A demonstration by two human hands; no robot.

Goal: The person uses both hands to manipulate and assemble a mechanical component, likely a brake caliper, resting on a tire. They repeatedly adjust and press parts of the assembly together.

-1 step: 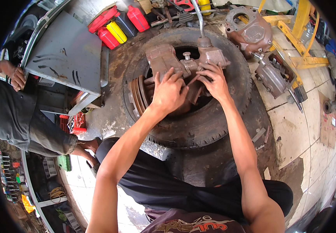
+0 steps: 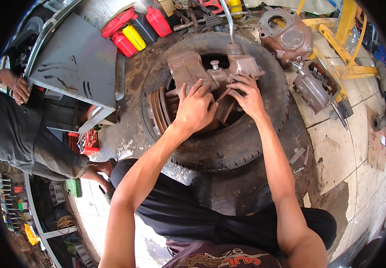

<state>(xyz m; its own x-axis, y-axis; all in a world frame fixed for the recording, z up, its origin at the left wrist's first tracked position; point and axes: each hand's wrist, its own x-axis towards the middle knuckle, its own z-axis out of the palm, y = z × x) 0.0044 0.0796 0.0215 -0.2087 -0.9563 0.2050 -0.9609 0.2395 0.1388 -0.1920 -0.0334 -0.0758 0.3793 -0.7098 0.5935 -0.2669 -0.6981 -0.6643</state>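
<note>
A brown, greasy gearbox housing (image 2: 185, 66) with a grooved pulley-like wheel (image 2: 158, 111) at its left side rests on a large tyre (image 2: 228, 154). A bent metal lever (image 2: 229, 24) rises from its far right part. My left hand (image 2: 195, 107) lies over the near side of the housing, fingers stretched and apart, the thumb toward the middle. My right hand (image 2: 246, 94) is at the right part, thumb and fingers closed at one end of a thin reddish-brown strip (image 2: 223, 94). The strip's other end comes near my left thumb. Much of the lower assembly is hidden inside the tyre.
At the right are another housing (image 2: 287, 38), an opened gear case (image 2: 316, 85) and a yellow metal frame (image 2: 336, 44). Red bottles (image 2: 158, 21) stand behind a grey metal cabinet (image 2: 74, 58). A person (image 2: 18, 129) stands at the left, one hand by the cabinet edge.
My left hand has shifted very slightly on the housing, and the fingers of my right hand have moved a little. The gearbox and tyre have stayed in place.
</note>
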